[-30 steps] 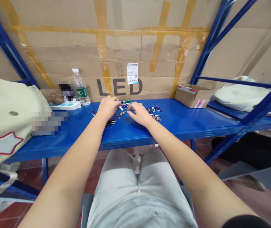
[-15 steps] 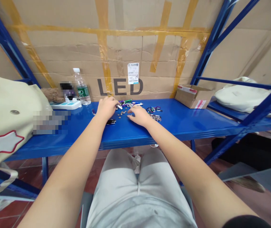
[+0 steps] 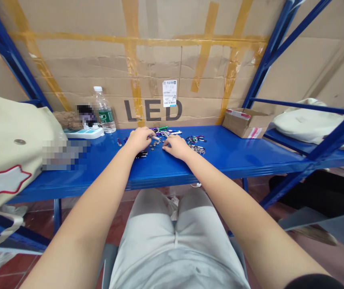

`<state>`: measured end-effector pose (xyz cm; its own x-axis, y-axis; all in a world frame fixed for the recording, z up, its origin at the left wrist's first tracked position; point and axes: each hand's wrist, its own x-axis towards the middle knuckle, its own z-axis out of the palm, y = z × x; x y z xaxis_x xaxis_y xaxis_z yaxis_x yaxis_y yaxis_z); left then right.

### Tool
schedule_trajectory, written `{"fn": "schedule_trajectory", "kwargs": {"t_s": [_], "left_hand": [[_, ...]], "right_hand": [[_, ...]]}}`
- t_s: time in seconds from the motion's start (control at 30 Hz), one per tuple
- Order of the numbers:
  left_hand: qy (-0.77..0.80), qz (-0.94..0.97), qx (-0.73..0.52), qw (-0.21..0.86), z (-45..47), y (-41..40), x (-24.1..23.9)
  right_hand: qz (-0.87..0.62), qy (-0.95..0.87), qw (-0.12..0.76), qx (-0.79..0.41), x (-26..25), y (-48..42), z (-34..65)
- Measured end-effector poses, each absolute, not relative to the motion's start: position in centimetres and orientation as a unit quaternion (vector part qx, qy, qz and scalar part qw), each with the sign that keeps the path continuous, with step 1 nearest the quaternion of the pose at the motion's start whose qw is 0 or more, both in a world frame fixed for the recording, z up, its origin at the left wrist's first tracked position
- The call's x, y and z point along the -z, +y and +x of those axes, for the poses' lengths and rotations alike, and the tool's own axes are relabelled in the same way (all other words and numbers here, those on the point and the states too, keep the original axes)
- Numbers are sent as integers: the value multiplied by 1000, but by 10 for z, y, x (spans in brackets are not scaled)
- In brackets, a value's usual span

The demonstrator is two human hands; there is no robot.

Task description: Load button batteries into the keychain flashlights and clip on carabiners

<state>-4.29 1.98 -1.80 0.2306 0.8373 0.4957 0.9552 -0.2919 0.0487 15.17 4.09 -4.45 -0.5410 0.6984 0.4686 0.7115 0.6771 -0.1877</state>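
Note:
Both my hands rest on the blue metal shelf [image 3: 220, 158] among small parts. My left hand [image 3: 139, 139] is curled, fingers closed round a small silver cylinder that sticks out to the right. My right hand [image 3: 175, 145] lies palm down with fingertips pinched at a scatter of small round button cells [image 3: 155, 143]. A small black cylinder [image 3: 142, 154] lies just below my left hand. Coloured little torches [image 3: 162, 130] lie behind the hands, and a heap of carabiner clips and key rings [image 3: 196, 140] sits to the right.
A water bottle [image 3: 105, 110] and a white scale [image 3: 84, 133] stand at the back left. A cream bag with a star [image 3: 6, 156] fills the left. A small cardboard box [image 3: 244, 121] sits back right. A big "LED" carton forms the back wall.
My left hand has sunk a little toward the shelf with the silver piece. My right hand slid slightly nearer and lower over the button cells.

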Motion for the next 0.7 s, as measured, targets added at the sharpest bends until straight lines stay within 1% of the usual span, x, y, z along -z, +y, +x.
{"fn": "schedule_trajectory", "kwargs": {"t_s": [0.17, 0.3, 0.4, 0.57, 0.7], "left_hand": [[-550, -794, 246, 83, -44, 27, 23], [-524, -804, 281, 20, -39, 25, 22], [-530, -802, 274, 1, -38, 24, 22], [-550, -789, 270, 53, -44, 29, 25], [-565, -779, 266, 56, -46, 31, 25]], "right_hand": [[-377, -865, 331, -5, 42, 45, 153], [-372, -861, 347, -10, 40, 47, 153], [-378, -861, 339, -1, 42, 48, 156], [-406, -861, 303, 38, 43, 53, 156], [-415, -871, 255, 54, 40, 59, 146]]}}
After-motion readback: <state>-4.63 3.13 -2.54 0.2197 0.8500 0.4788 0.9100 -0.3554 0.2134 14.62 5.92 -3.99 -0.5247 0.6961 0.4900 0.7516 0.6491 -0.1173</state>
